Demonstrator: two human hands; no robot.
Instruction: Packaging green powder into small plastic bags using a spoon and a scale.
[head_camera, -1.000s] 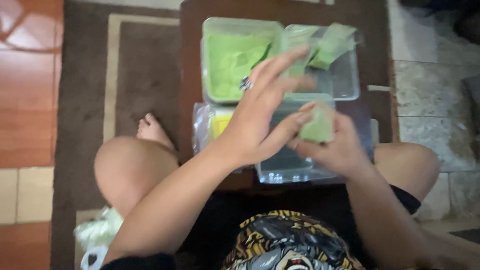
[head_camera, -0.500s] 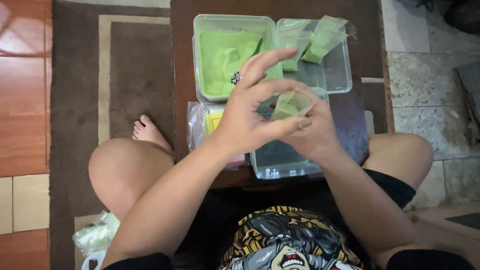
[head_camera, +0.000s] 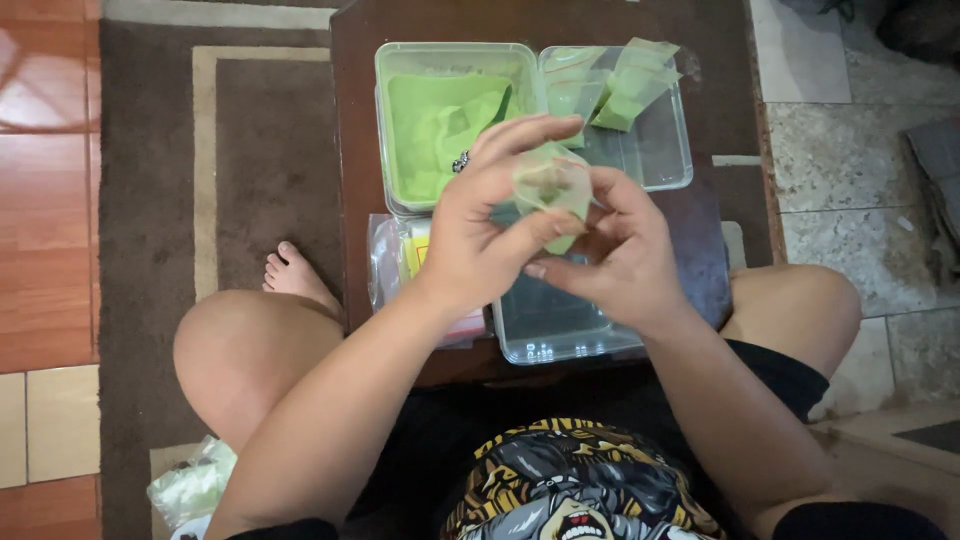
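Both hands hold one small clear plastic bag of green powder (head_camera: 553, 190) above a low brown table (head_camera: 352, 150). My left hand (head_camera: 480, 235) pinches its left side between thumb and fingers. My right hand (head_camera: 620, 250) grips it from the right and below. Behind the hands stands a clear container of green powder (head_camera: 432, 130). Beside it, another clear container (head_camera: 655, 140) has several small filled bags (head_camera: 625, 85) leaning in it. An empty clear tub (head_camera: 560, 330) lies under my hands.
A stack of plastic bags with a yellow label (head_camera: 395, 265) lies left of the tub. A brown rug with a beige border (head_camera: 200, 180) lies left of the table. My bare foot (head_camera: 292, 275) rests on it. A crumpled plastic bag (head_camera: 190, 485) lies on the floor near my knee.
My left hand's spread fingers have closed down onto the small bag. Both hands have drawn together around it. The view has shifted slightly.
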